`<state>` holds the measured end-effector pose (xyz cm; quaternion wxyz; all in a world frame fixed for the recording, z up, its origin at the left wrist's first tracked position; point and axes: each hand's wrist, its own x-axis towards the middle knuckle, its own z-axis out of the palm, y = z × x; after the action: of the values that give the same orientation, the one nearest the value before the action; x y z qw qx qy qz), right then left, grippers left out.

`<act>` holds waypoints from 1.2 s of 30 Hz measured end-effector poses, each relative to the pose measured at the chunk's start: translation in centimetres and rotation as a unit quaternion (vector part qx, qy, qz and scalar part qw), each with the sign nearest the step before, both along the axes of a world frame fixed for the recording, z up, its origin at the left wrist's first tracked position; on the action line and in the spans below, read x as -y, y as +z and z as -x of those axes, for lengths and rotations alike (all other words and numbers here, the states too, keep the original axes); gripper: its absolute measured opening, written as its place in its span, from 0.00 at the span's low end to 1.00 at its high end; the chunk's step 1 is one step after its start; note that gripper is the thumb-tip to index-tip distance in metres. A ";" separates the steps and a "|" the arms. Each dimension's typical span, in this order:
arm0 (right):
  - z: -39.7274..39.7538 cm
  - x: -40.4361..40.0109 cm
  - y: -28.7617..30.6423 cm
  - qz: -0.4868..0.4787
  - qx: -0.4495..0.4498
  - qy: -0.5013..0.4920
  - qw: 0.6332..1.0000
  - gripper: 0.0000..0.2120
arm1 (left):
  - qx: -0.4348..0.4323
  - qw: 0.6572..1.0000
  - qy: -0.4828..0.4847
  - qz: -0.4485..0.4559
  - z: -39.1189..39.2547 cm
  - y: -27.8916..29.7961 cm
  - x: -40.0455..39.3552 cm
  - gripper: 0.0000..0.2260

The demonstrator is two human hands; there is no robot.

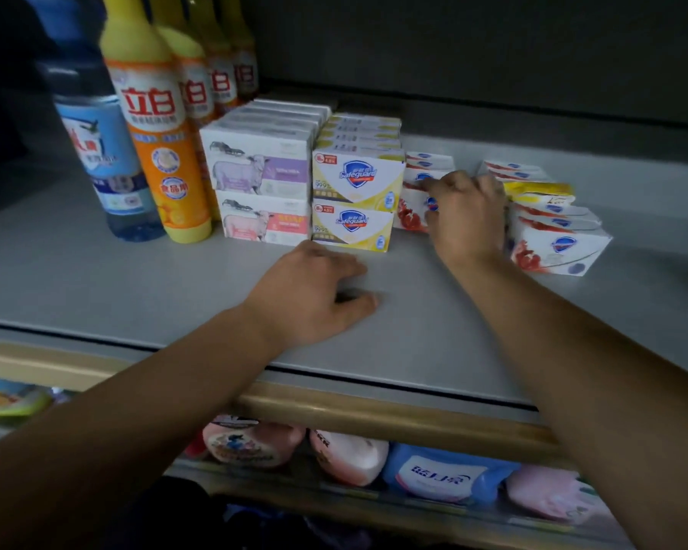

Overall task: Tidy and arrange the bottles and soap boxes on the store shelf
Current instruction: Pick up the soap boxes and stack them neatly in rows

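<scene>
Only the head view here, looking down at a grey shelf [96, 287] with both bare arms reaching in.

The left hand [314, 295] lies palm down on the shelf top, fingers loosely spread and relaxed, holding nothing. Its fingertips stop just short of the yellow Safeguard boxes [354, 200], which sit stacked two high right past them. To the left of those fingers are the sheep soap boxes [263, 188], also two high, purple on top and pink below, with more rows lined up behind.

The right hand [467, 216] is further in, back of the hand to the camera, fingers curled down onto a red-and-white Safeguard box [414, 208]. It looks like a grip on that box, though the fingertips are hidden behind the hand, so how much they wrap it is hard to say. Right of those fingers there's a messy pile of red-and-white boxes [557, 240], tilted, with a yellow soap box [541, 194] lying on top.

Far left of both hands: an orange dish soap bottle [159, 152] with a yellow cap, more of the same behind it, and a blue bottle [108, 160] just beside it, its top cut off in the dark.

Below the shelf edge, pink and blue refill pouches [433, 470] show on the lower shelf, blurry and partly hidden by the arms.
</scene>
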<state>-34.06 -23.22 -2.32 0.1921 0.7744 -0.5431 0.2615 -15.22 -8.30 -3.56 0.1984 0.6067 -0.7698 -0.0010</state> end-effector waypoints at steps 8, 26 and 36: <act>-1.8 4.6 -0.2 -0.022 0.049 -0.008 0.999 0.22 | -0.035 0.999 0.007 -0.004 -0.3 -0.4 0.9 0.27; 1.4 -5.2 2.2 -0.179 0.098 0.046 0.978 0.25 | -0.023 0.999 0.017 -0.016 0.2 0.0 0.3 0.24; 14.2 -12.9 -0.1 -0.277 0.056 -0.116 0.952 0.29 | -0.058 0.998 0.030 0.000 2.3 1.0 0.0 0.19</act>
<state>-48.25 -10.28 -2.41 -0.0317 0.7130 -0.6903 0.1189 -17.48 -8.30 -2.57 0.2432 0.6283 -0.7384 -0.0303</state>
